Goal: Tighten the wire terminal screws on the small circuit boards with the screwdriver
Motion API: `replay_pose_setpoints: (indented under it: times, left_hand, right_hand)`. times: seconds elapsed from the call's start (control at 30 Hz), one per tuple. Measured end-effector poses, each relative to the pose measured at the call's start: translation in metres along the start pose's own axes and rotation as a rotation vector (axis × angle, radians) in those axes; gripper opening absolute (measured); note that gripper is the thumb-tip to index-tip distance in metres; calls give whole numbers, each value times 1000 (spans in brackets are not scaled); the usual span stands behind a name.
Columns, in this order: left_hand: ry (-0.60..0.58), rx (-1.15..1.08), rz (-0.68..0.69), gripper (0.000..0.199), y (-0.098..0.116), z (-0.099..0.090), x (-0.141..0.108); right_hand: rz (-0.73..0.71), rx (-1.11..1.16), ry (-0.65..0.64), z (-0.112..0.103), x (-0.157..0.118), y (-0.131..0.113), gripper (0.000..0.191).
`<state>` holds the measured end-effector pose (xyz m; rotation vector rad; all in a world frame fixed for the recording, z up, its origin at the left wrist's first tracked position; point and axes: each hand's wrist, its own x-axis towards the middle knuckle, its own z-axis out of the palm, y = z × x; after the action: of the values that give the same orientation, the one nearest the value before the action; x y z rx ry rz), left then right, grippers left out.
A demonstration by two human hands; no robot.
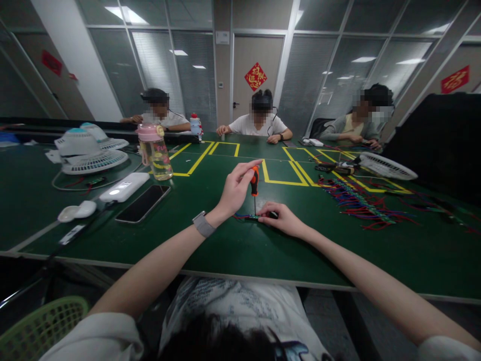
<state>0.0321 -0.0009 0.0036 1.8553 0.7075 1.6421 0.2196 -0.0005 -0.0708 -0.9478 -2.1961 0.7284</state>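
An orange and black screwdriver stands upright over the table, its thin shaft pointing down. My left hand, with a grey band on the wrist, closes around the top of its handle. Below the tip lies a small green circuit board with thin wires at its left end. Fingers of my right hand pinch the board's right end against the table and hide part of it. A dark bit shows under that hand, too covered to name.
Left on the green table are a phone, a white power bank, a bottle and white fans. Several wired boards lie right, near a dark screen. Three people sit across.
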Motion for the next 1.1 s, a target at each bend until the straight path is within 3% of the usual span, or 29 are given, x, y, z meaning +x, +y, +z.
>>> replay_pose_setpoints:
  times: [0.13, 0.4, 0.6, 0.8, 1.0, 1.1]
  left_hand:
    - [-34, -116, -53, 31, -1, 1, 0]
    - [6, 17, 14, 23, 1, 0, -1]
    - [-21, -138, -49, 30, -1, 2, 0]
    - [15, 8, 1, 23, 2, 1, -2]
    - [-45, -172, -60, 33, -2, 2, -1]
    - [-16, -156, -75, 31, 0, 2, -2]
  right_hand:
    - [4, 5, 2, 0, 0, 0, 22]
    - [-3, 1, 4, 1, 1, 1, 22]
    - [-2, 11, 3, 0, 0, 1, 22]
    - [6, 12, -2, 1, 0, 0, 24]
    - [17, 6, 3, 1, 1, -3, 25]
    - [14, 3, 6, 1, 1, -3, 24]
